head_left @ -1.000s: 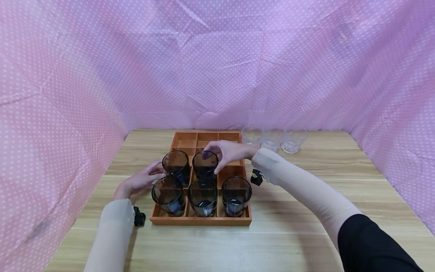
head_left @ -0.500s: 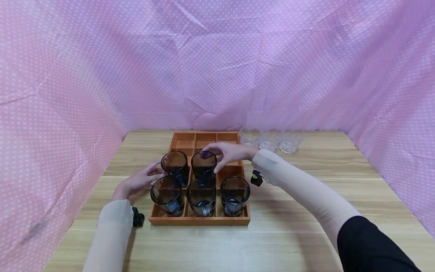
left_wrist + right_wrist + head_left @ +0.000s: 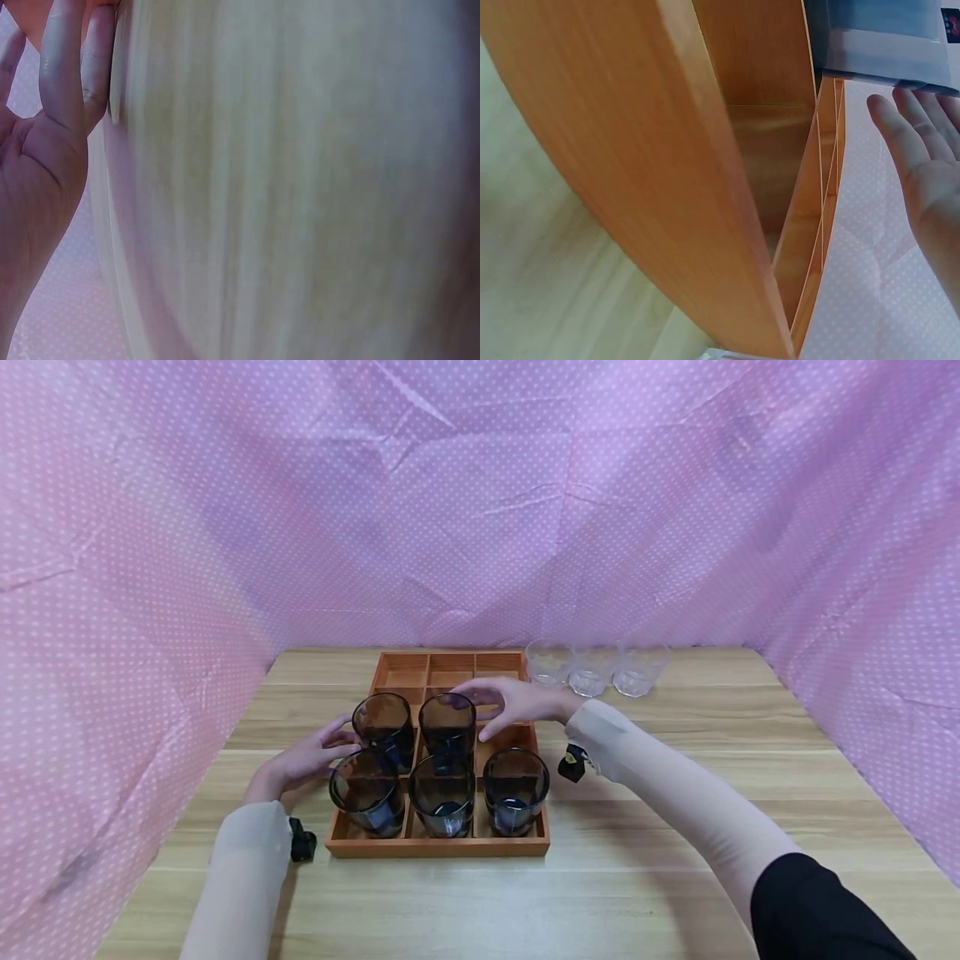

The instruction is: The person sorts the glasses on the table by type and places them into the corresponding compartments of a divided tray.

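Note:
A wooden divided tray (image 3: 438, 848) holds several dark tinted glasses, standing upright in its two nearest rows. At the middle glass of the second row (image 3: 447, 737), my right hand (image 3: 519, 702) reaches around the rim; its fingers lie behind the glass and the thumb stands apart from it. In the right wrist view the fingers of this hand (image 3: 928, 150) are extended under a tinted glass (image 3: 885, 52) at the top. My left hand (image 3: 302, 760) rests at the tray's left side with loose fingers, close to the left glass of that row (image 3: 384, 733); its fingertips are partly hidden.
Three clear glasses (image 3: 590, 672) stand in a row on the table right of the tray's far end. Compartments (image 3: 498, 752) right of and behind the tinted glasses hold nothing visible. A pink dotted cloth (image 3: 480, 527) encloses the wooden table (image 3: 675, 793).
My right hand has loosened and drawn slightly right, its thumb coming away from the middle glass. My left hand stays in place. The whole view shifts a little.

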The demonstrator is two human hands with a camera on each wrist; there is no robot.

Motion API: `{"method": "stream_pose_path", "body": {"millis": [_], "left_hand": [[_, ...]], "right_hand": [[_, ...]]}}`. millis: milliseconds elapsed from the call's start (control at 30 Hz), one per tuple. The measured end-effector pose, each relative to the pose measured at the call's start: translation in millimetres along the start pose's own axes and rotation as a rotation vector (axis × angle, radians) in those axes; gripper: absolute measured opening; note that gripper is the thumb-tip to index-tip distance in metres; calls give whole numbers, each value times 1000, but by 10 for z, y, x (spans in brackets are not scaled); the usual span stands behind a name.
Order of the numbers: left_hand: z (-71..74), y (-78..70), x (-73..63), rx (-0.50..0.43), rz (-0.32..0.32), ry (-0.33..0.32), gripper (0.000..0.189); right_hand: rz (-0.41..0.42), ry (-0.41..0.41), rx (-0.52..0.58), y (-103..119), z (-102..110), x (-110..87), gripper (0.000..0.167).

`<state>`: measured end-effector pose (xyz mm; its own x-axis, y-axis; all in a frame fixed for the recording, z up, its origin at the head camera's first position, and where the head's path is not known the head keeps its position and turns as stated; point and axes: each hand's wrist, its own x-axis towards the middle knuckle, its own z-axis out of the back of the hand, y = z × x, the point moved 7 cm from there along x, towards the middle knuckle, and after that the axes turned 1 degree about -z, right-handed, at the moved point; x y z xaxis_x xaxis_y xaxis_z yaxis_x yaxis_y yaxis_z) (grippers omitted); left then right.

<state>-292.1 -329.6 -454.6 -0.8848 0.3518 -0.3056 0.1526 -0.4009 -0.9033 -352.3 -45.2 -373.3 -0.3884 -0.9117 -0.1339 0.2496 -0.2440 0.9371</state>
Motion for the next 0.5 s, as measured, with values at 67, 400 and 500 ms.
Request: {"method": "stream_pose_path", "body": {"millis": [67,400,500], "left_hand": [[-2,-4,6,7,-7,6,58],[23,-6,27,16,-7,1,62],[24,-9,26,16,-11,0,60]], "right_hand": [[-2,-17,15,-18,21,-32,78],[91,-54,175,-87,150,-212,75],[124,-74,204,-117,206,-273,74]]}}
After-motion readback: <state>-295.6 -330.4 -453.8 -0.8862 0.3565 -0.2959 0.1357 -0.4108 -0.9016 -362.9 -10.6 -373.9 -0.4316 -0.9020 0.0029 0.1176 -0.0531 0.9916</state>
